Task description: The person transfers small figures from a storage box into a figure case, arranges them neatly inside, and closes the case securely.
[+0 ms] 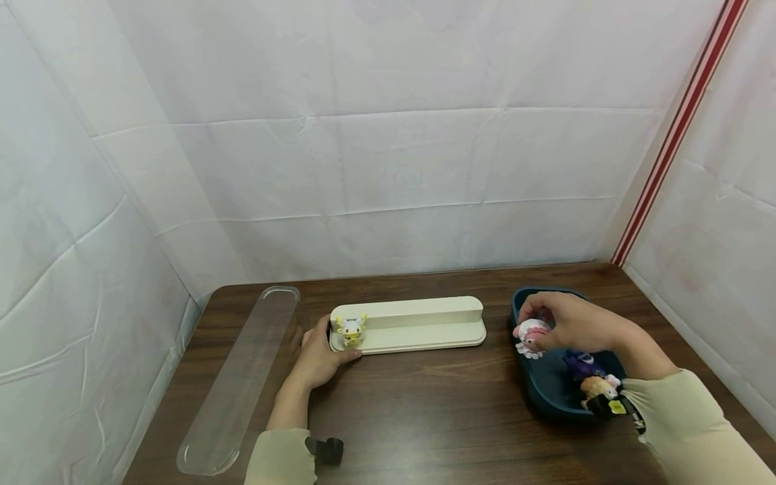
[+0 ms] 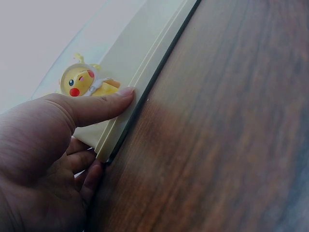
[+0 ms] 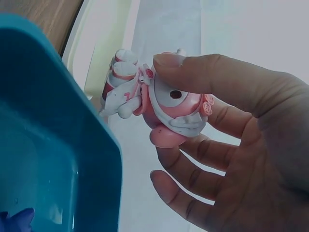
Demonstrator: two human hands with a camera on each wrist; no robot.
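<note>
My left hand [image 1: 319, 356] grips the left end of the cream stepped stand [image 1: 418, 325], which lies lengthwise across the middle of the dark wooden desk [image 1: 424, 411]. In the left wrist view my thumb [image 2: 91, 107] lies flat along the stand's lower step and the other fingers curl around the end beneath it, against the desk. Just past my thumb, a yellow Pikachu figure [image 2: 86, 82] stands upright on that lower step, at the stand's left end; I cannot tell whether the thumb touches it.

My right hand [image 1: 572, 323] is raised over the far left part of the dark blue tray [image 1: 545, 394], which sits on the desk to the right of the stand, near it but apart. This hand pinches a pink and white figure [image 1: 531, 335]: in the right wrist view the thumb [image 3: 203, 72] presses on its top and the fingers curl underneath, with the figure [image 3: 159, 101] tilted and held clear above the tray's rim [image 3: 96, 145].

Inside the tray, toward its near end, lie a purple figure [image 1: 583, 364] and, just beside it, a figure with a tan head and black body [image 1: 601, 394].

A long clear plastic lid [image 1: 239, 380] lies flat on the desk to the left of my left hand, running diagonally away from me. White sheeting walls in the desk on three sides.
</note>
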